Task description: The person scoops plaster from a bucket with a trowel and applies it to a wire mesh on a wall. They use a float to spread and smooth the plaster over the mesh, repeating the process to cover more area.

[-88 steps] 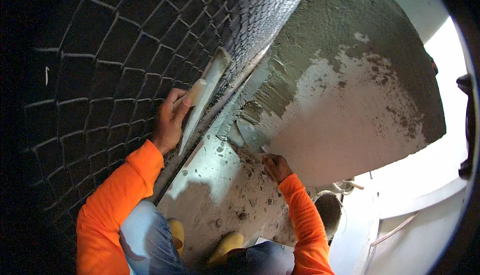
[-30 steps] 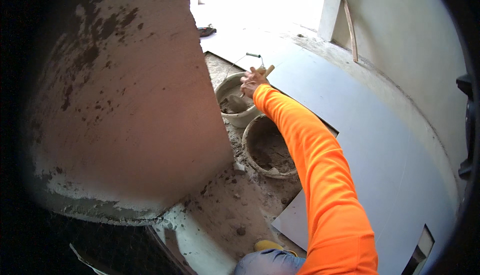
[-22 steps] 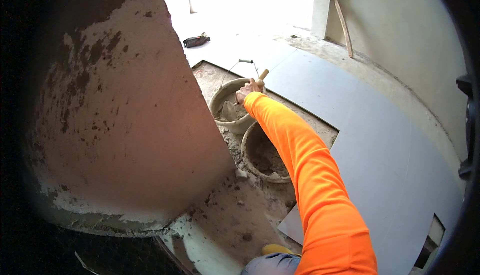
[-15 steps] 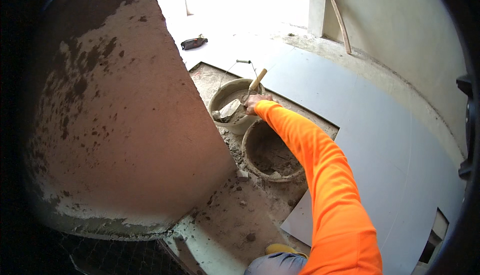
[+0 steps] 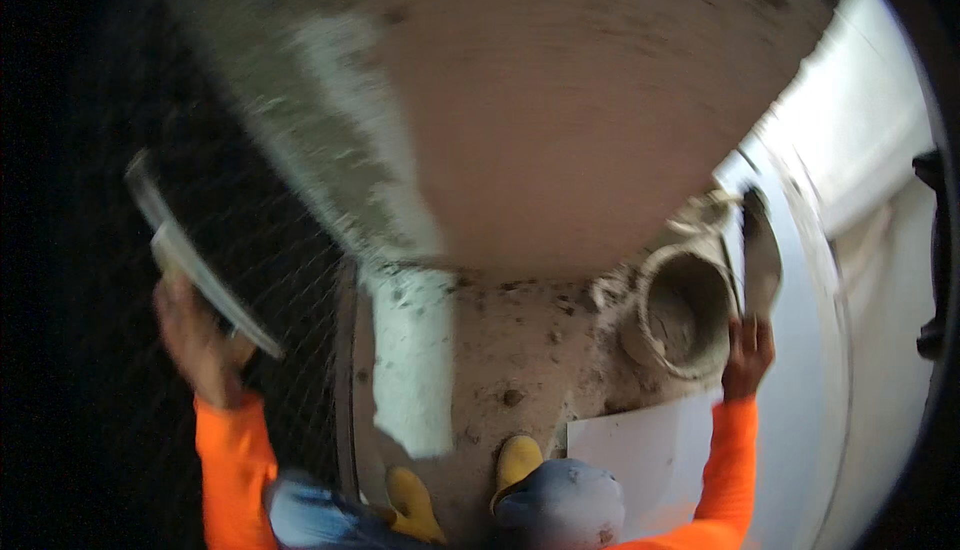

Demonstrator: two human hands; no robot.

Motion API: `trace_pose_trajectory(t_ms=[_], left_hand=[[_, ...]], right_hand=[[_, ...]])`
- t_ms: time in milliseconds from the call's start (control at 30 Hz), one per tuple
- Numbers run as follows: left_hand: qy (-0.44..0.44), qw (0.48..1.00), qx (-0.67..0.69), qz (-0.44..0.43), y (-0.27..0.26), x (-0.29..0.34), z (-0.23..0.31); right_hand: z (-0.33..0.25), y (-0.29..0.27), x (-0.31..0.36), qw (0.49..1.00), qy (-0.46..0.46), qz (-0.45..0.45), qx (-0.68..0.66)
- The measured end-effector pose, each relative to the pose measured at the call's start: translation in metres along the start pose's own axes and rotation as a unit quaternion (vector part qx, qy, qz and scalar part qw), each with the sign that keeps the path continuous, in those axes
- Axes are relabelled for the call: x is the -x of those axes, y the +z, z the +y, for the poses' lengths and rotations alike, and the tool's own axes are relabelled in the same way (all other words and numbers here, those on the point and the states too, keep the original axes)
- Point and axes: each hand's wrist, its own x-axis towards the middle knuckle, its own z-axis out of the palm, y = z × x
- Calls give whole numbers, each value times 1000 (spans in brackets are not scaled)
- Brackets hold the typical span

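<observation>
My left hand [image 5: 200, 340] is raised at the left, closed round the grip of a plastering float [image 5: 192, 255]. The float is tilted and seen nearly edge-on, its long pale board facing the wall side. At the right, my right hand [image 5: 748, 355] grips a trowel [image 5: 765, 260], its blade pointing up and away from me. Dark stuff like mortar lies along the blade's left edge, though motion blurs it. Just left of the trowel stands a mortar-crusted bucket [image 5: 655, 295]. A second bucket [image 5: 700, 212] is behind it, partly hidden by the wall's edge.
A broad reddish-brown wall [image 5: 560, 150] fills the upper middle, with grey-green plaster [image 5: 300, 140] along its left edge. Dark wire mesh [image 5: 290, 300] lies at the left. Grey sheets [image 5: 650, 450] cover floor at the right. Crumbs of mortar dot the ground [image 5: 510, 350] before my yellow boots [image 5: 517, 462].
The view has swung left toward the wall. My right hand has left the far bucket and now holds the trowel up beside the nearer one. My left hand has come into view with the float.
</observation>
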Motion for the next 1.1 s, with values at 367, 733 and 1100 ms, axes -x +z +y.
trace_pose_trajectory(t_ms=[367,733,1100], left_hand=[[12,1000,-12,-7,-6,-11,-39],[76,996,-30,19,-6,-11,-42],[51,998,-6,-29,-3,-7,-41]], right_hand=[[-113,213,106,903,-186,-382,-67],[-146,371,93,808,-231,-540,50],[-161,363,75,828,-273,-489,-28]])
